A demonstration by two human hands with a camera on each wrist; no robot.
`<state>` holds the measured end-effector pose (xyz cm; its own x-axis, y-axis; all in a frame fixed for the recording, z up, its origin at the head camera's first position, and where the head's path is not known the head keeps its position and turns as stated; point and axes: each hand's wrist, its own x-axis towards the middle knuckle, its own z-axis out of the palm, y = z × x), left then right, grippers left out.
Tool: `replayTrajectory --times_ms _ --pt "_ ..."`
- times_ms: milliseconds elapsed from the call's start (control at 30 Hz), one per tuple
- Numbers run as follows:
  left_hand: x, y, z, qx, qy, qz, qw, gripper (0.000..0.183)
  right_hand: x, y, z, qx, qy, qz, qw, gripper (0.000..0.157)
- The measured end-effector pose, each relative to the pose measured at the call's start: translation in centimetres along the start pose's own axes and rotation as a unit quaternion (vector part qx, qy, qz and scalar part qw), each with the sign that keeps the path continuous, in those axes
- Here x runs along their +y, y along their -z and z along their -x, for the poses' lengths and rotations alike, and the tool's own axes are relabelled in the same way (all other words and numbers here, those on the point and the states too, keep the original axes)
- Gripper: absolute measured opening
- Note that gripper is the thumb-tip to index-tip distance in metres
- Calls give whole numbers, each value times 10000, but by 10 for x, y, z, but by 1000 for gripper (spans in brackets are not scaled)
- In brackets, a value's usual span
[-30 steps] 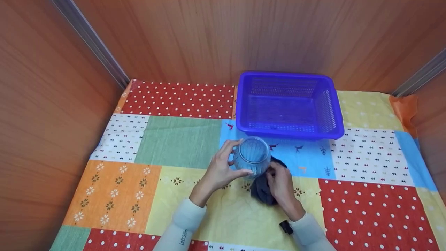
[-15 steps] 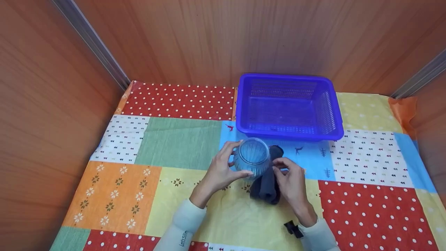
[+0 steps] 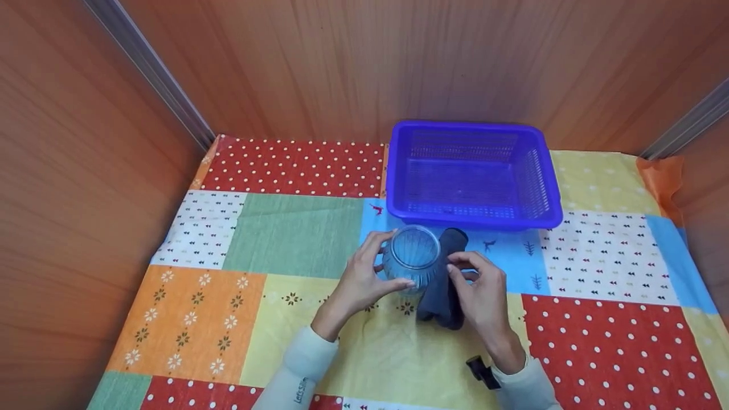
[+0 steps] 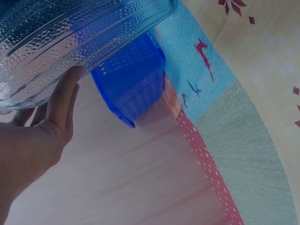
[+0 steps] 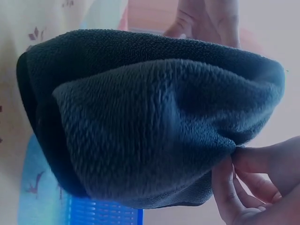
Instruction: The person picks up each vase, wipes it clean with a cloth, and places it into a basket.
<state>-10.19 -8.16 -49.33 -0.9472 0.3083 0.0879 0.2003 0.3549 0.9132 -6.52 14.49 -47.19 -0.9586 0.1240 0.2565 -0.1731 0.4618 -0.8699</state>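
Note:
In the head view my left hand (image 3: pixel 361 276) grips a round, ribbed glass jar (image 3: pixel 412 247) from its left side, thumb at the front and fingers behind. The jar's textured wall (image 4: pixel 61 51) fills the upper left of the left wrist view. My right hand (image 3: pixel 483 287) pinches a dark grey cloth (image 3: pixel 439 304) between thumb and fingertips, just right of the jar. The cloth hangs in folds against the jar's right side. Close up in the right wrist view, the fuzzy cloth (image 5: pixel 136 136) hides the jar; part of my left hand (image 5: pixel 206 21) shows behind it.
A purple plastic basket (image 3: pixel 475 221) with perforated sides stands behind the jar, near the back wooden wall (image 3: pixel 319 68). A patchwork-print tablecloth (image 3: pixel 296 233) covers the table. Wooden panels enclose the left and right sides as well.
My right hand has shifted right, drawing the cloth from a bunched heap into longer folds beside the jar. My left hand and the jar stay nearly in place.

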Motion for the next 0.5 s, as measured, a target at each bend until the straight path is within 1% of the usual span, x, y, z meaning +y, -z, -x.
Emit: replayTrajectory --times_ms 133,233,500 --pt "2 -1 1 37 20 -26 10000 86 -4 1 3 40 5 -134 9999 12" --pt "4 -4 2 154 7 -56 9999 86 -6 1 6 78 22 -166 9998 13" --pt "11 -21 9 884 -53 -391 9953 90 -8 1 10 136 183 -158 9996 15"
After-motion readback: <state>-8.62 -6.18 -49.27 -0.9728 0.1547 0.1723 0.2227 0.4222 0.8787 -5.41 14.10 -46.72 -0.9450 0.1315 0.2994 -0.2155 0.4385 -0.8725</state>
